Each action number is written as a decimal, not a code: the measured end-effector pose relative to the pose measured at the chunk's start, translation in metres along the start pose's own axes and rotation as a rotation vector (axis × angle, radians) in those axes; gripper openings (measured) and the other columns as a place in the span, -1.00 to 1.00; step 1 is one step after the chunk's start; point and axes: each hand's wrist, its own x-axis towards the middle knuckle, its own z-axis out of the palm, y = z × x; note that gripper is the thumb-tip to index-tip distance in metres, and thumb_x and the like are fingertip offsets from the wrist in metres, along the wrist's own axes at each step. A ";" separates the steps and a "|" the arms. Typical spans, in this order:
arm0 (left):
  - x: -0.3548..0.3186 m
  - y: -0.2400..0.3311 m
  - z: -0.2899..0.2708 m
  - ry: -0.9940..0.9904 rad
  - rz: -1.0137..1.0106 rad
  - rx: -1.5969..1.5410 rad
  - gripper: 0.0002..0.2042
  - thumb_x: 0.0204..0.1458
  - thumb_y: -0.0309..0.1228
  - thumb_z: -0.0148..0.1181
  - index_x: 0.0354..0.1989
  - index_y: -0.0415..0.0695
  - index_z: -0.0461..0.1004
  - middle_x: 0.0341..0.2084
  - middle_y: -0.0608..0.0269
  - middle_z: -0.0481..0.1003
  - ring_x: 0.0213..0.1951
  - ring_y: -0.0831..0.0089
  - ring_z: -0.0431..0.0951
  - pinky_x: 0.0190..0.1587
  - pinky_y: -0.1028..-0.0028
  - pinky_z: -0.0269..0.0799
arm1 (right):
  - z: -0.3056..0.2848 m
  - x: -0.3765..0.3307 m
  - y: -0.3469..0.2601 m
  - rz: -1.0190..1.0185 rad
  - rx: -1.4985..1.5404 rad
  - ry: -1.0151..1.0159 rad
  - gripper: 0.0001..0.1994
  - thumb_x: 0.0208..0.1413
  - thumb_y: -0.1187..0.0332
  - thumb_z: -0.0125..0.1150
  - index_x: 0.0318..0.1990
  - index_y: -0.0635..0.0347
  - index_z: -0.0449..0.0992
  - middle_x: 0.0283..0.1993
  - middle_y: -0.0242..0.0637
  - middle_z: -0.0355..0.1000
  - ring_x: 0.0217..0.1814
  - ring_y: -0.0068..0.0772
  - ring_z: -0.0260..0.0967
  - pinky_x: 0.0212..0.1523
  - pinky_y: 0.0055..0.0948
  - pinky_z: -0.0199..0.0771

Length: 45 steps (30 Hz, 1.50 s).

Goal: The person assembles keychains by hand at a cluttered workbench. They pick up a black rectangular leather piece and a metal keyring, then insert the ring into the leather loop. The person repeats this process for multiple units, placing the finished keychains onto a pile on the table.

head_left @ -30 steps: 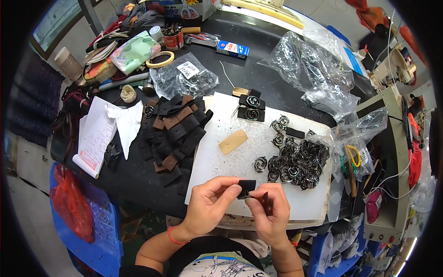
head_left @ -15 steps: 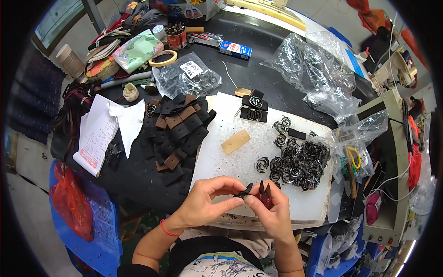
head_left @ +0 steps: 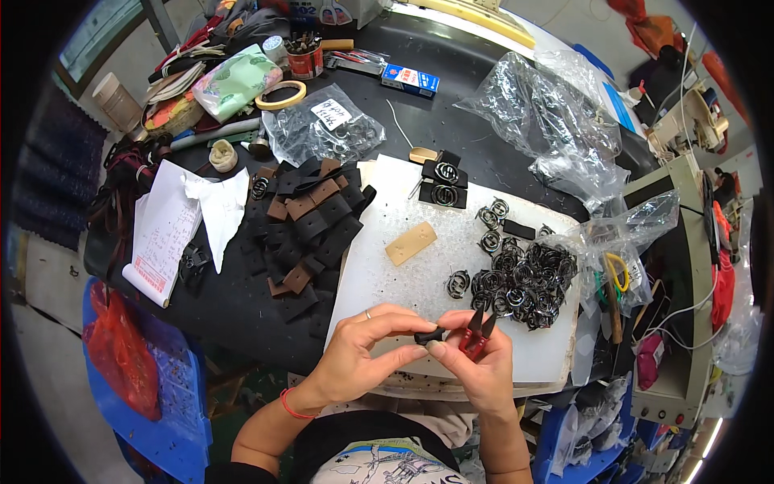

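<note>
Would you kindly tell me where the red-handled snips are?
In the head view, the red-handled snips are in the right hand, below and left of the dark buckles.

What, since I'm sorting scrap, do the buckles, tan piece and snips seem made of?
Buckles: probably metal, dark, polished, with bright glints.
Tan piece: perhaps leather or card, matte, flat with crisp edges.
Snips: dark, slim blades, likely metal; red handles, perhaps plastic.

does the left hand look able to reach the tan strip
Probably yes: only white board shows between the left hand and the tan strip, though that hand pinches a small black piece.
</note>
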 end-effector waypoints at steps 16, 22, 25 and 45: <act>-0.001 0.004 0.007 0.089 -0.120 -0.267 -0.71 -0.12 -0.64 0.25 -0.17 -0.31 0.42 -0.24 0.16 0.47 -0.10 0.44 0.45 0.04 0.43 0.31 | 0.000 -0.002 -0.005 0.055 -0.002 0.009 -0.76 -0.01 0.59 0.21 -0.15 0.28 0.42 -0.36 -0.46 0.35 -0.48 -0.83 0.16 -0.52 -0.80 0.12; -0.001 0.004 0.000 -0.017 -0.057 -0.237 -0.74 -0.10 -0.59 0.26 -0.18 -0.30 0.44 -0.23 0.20 0.47 -0.08 0.47 0.42 0.03 0.44 0.28 | -0.001 -0.001 0.001 -0.098 0.048 -0.070 -0.76 -0.06 0.67 0.20 -0.19 0.34 0.42 -0.23 -0.30 0.38 -0.47 -0.79 0.18 -0.50 -0.77 0.17; -0.001 0.004 -0.001 -0.044 0.009 -0.162 -0.73 -0.12 -0.60 0.27 -0.19 -0.27 0.46 -0.23 0.17 0.47 -0.09 0.44 0.43 0.03 0.43 0.28 | -0.002 -0.002 0.003 -0.164 0.027 -0.106 -0.78 -0.08 0.69 0.20 -0.23 0.36 0.42 -0.21 -0.23 0.38 -0.45 -0.77 0.20 -0.49 -0.76 0.19; -0.003 0.006 0.012 0.169 -0.031 -0.048 -0.84 0.02 -0.55 0.14 -0.21 -0.25 0.51 -0.32 0.18 0.51 -0.24 0.48 0.50 -0.14 0.51 0.39 | 0.005 -0.001 0.008 -0.486 -0.535 0.052 -0.77 -0.14 0.65 0.29 -0.29 0.25 0.44 -0.26 -0.29 0.31 -0.48 -0.72 0.21 -0.52 -0.74 0.23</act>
